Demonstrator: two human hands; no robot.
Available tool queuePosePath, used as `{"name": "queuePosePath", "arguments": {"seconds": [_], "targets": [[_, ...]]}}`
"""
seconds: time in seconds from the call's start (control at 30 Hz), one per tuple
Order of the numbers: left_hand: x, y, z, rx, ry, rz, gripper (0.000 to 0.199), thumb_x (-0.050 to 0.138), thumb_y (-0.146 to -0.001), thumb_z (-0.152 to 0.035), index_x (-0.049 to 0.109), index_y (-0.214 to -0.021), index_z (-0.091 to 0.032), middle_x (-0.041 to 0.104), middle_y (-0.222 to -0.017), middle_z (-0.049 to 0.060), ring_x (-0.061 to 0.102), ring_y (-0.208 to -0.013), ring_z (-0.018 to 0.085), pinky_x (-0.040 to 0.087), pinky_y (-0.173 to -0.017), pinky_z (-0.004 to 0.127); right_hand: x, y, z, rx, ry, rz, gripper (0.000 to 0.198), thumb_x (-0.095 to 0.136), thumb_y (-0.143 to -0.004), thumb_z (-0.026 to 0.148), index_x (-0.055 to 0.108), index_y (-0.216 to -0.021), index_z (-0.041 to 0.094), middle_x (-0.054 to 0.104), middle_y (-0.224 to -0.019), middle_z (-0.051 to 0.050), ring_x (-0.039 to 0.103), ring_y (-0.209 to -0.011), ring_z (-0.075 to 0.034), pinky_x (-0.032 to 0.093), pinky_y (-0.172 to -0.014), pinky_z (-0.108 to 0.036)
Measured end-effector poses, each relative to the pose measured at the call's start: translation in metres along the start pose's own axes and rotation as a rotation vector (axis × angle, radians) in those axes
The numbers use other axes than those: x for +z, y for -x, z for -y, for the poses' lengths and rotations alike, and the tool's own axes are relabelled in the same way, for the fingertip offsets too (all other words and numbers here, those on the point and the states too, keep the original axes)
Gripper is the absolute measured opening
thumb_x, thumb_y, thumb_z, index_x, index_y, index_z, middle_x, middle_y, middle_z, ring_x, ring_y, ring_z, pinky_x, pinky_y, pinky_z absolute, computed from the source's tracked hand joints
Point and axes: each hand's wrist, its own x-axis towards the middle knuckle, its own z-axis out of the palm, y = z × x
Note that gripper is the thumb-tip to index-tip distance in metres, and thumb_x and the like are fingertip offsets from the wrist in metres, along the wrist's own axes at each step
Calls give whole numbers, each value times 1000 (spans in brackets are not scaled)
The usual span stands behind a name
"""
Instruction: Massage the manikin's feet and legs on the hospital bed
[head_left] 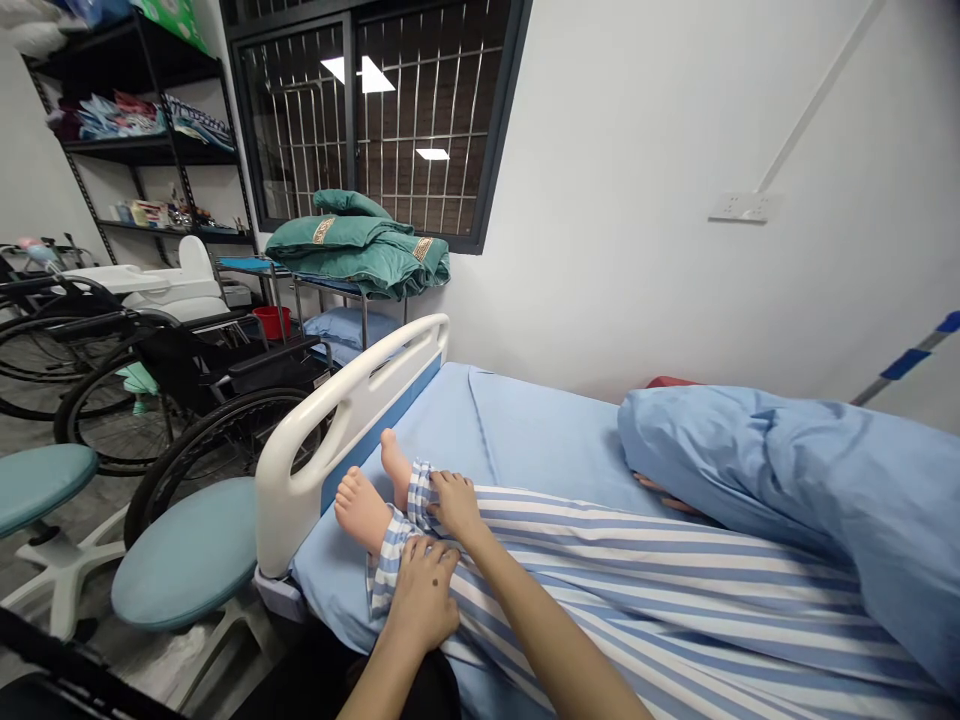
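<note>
Blue-and-white striped trousers (600, 540) cover two legs lying on the bed. Two bare feet (362, 510), smooth like a care manikin's, stick out of the gathered cuffs near the end board. My left hand (426, 590) lies over the nearer trouser leg just above its cuff, with fingers bent round the cloth. On the farther leg, my right hand (454, 505) grips the cloth close to the ankle, its fingertips partly hidden behind the leg. A blue quilt (780, 470) is heaped over the upper legs at the right, and fingers (667, 492) show from under its edge.
A white bed end board (352, 400) stands beyond the feet. Left of it are a wheelchair (217, 400) and round stools (187, 550). Green folded quilts (367, 240) lie on a trolley below the window. Black shelving (142, 140) holds cloths. The bed's far side meets the wall.
</note>
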Motion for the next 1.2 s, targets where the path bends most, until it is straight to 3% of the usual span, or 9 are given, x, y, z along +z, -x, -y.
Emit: {"name": "queuePosePath", "arguments": {"seconds": [0.13, 0.3, 0.57, 0.73, 0.87, 1.0, 1.13, 1.2], "targets": [[1, 0, -1, -20, -11, 0, 51, 46, -57, -19, 56, -107, -20, 54, -110, 6, 38, -107, 24, 18, -103, 40, 0, 4, 5, -1, 44, 12, 38, 55, -74, 21, 48, -112, 21, 55, -110, -9, 48, -101, -22, 29, -84, -33], [2, 1, 0, -56, -28, -11, 53, 47, -57, -20, 56, -109, -22, 53, -112, 5, 36, -111, 25, 12, -107, 41, -9, 10, 6, -77, 15, 37, 55, 51, -72, 17, 38, -126, 20, 50, -120, -11, 44, -107, -22, 27, -89, -34], [4, 4, 3, -82, -54, -67, 56, 46, -58, -20, 55, -113, -23, 52, -116, 4, 34, -116, 25, 8, -108, 40, -31, 30, 0, -138, -108, -66, 43, 49, -73, 20, 47, -116, 19, 50, -119, -9, 40, -111, -20, 28, -93, -33], [1, 2, 3, -105, -14, -64, 53, 47, -60, -23, 55, -113, -22, 54, -115, 5, 38, -114, 25, 14, -107, 40, -47, 52, -8, -11, -411, -84, 17, 45, -78, 20, 57, -89, 17, 61, -91, -5, 53, -86, -15, 37, -77, -24], [0, 0, 10, -64, 50, -137, 42, 46, -65, -23, 58, -105, -20, 59, -107, 5, 44, -107, 23, 24, -103, 41, -51, 77, -10, 46, -574, -97, 20, 38, -84, 26, 56, -79, 18, 62, -74, -1, 55, -70, -12, 37, -65, -20], [0, -1, 20, 44, 87, -189, 29, 41, -74, -22, 61, -95, -23, 62, -100, 4, 50, -100, 20, 34, -96, 40, -43, 94, -11, 139, -500, -3, 27, 39, -85, 35, 58, -77, 18, 64, -75, -2, 57, -70, -13, 34, -61, -21], [-1, -2, 28, 112, 96, -254, 27, 42, -76, -22, 60, -96, -23, 62, -102, 4, 52, -100, 19, 37, -95, 37, -36, 98, -9, 95, -389, 62, 30, 39, -85, 42, 60, -83, 19, 66, -80, -3, 59, -75, -16, 33, -61, -22], [-2, 1, 33, 79, 106, -342, 24, 43, -75, -22, 58, -94, -22, 61, -102, 4, 52, -100, 19, 38, -94, 35, -35, 98, -7, 67, -324, 66, 31, 39, -85, 43, 60, -85, 20, 67, -81, -4, 60, -77, -18, 33, -62, -23]]}}
